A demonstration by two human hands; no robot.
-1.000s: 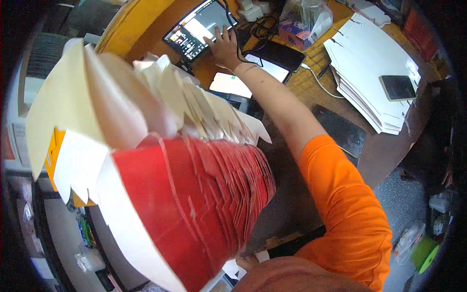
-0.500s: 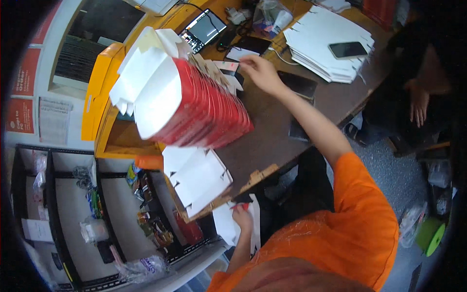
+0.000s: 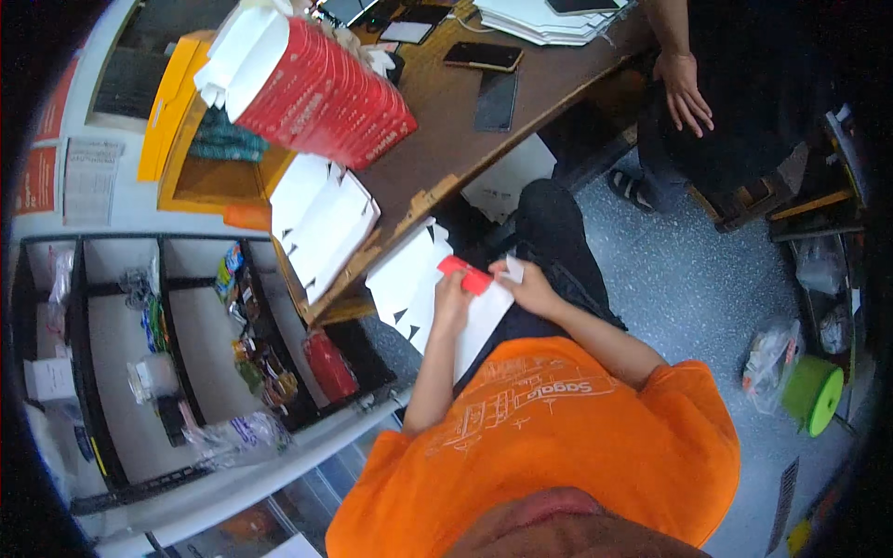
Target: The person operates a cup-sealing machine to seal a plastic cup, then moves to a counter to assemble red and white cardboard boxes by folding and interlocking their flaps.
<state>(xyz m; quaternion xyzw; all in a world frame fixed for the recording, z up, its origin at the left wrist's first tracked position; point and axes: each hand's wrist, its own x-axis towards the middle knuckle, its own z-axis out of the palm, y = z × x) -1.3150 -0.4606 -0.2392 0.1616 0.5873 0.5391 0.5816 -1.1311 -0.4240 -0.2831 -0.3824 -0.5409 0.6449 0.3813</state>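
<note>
A flat white carton blank (image 3: 484, 321) with notched edges lies across my lap, under both hands. My left hand (image 3: 450, 302) is closed on it at a small red piece (image 3: 465, 275); whether that is a folded flap or a loose piece I cannot tell. Just to the right, my right hand (image 3: 535, 290) pinches a small white slip (image 3: 513, 269) close to the red piece. A tall stack of nested red cartons (image 3: 326, 98), white inside, lies on the desk, with more flat white blanks (image 3: 321, 223) at the desk corner before it.
The brown desk (image 3: 428, 139) has a chipped front edge and bears phones (image 3: 483, 56) and a pile of white sheets (image 3: 549, 23). Black-edged shelves (image 3: 130, 391) with packets stand left. Another person's hand (image 3: 684, 93) rests at right, above a stool. A green container (image 3: 812, 395) is on the floor.
My right hand has come back from the desk to my lap, now with a white slip. My left hand stays on the blank. The view has shifted downward and the other person's arm has moved.
</note>
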